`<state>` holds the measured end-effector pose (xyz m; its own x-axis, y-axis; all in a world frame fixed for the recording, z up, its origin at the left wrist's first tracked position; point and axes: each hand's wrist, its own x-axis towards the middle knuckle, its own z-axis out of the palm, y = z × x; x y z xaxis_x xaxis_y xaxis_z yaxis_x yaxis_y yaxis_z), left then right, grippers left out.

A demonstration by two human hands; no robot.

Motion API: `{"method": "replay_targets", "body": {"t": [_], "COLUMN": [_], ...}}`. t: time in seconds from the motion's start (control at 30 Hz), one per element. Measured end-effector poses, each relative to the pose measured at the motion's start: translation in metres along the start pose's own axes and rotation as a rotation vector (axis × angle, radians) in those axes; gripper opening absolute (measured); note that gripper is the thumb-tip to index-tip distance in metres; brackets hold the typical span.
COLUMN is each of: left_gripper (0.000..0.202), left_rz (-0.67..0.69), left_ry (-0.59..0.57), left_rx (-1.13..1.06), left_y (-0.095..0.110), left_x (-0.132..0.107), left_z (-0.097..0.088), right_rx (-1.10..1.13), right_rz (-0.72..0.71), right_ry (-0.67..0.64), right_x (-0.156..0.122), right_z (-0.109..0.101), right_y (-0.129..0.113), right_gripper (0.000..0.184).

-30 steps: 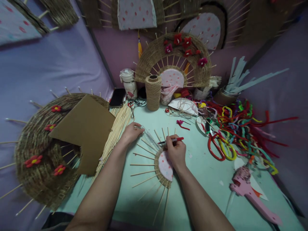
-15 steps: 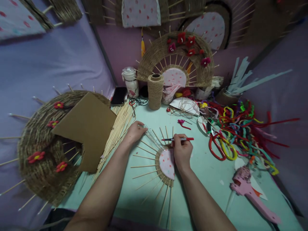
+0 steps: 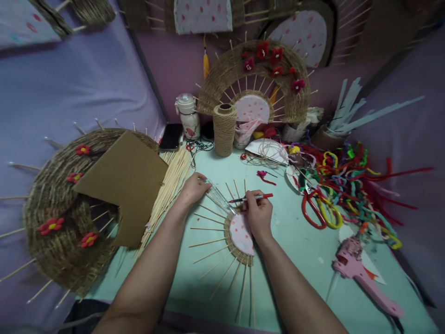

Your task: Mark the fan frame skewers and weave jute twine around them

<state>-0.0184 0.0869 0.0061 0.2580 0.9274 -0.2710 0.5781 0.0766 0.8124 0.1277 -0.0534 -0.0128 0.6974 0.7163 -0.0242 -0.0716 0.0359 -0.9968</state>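
Observation:
A small half-round piece (image 3: 239, 234) of pink dotted cloth edged with woven twine lies on the pale green table (image 3: 295, 241), with wooden sticks fanning out from it. My right hand (image 3: 257, 214) rests on its top edge, closed around a red pen (image 3: 253, 197) that points left. My left hand (image 3: 195, 188) presses its fingers on the far end of a clear plastic ruler (image 3: 218, 197), which lies slanted across the sticks toward the piece.
A bundle of loose sticks (image 3: 170, 188) and a cardboard sheet (image 3: 127, 183) over a large woven fan (image 3: 59, 218) lie left. A twine spool (image 3: 224, 130), bottle (image 3: 187, 116) and phone (image 3: 171, 136) stand behind. Scissors (image 3: 318, 211), pipe cleaners (image 3: 351, 181) and a pink glue gun (image 3: 361, 273) are right.
My right hand with the pen drew slightly right, then came back left toward the ruler's edge. The view shifted a little; my left hand stayed on the ruler.

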Motion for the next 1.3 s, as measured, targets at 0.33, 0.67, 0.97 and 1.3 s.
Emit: {"method": "replay_targets", "body": {"t": [0.33,0.67,0.97,1.3], "left_gripper": [0.029,0.025,0.026,0.027], "left_rz": [0.003,0.041,0.093,0.077], "left_ry": [-0.003,0.023,0.069,0.072], "left_rx": [-0.005,0.048,0.215,0.265], "left_y": [-0.0067,-0.0069,-0.0024,0.0004], "left_x": [0.0048,0.0053,-0.0003,-0.0008], "left_z": [0.0003,0.0017,0.0028,0.0051], "right_rx": [-0.048,-0.040,-0.087,-0.222], "right_rz": [-0.007,-0.007,-0.024,-0.069], "right_ry": [-0.004,-0.004,0.011,0.064], "right_x": [-0.0059,-0.0058,-0.0064,-0.0097], "right_z": [-0.0012,-0.0009,-0.0006,0.0013], "right_y": [-0.0038,-0.0027,-0.0025,-0.0031], "right_gripper": [0.030,0.030,0.030,0.032]}}
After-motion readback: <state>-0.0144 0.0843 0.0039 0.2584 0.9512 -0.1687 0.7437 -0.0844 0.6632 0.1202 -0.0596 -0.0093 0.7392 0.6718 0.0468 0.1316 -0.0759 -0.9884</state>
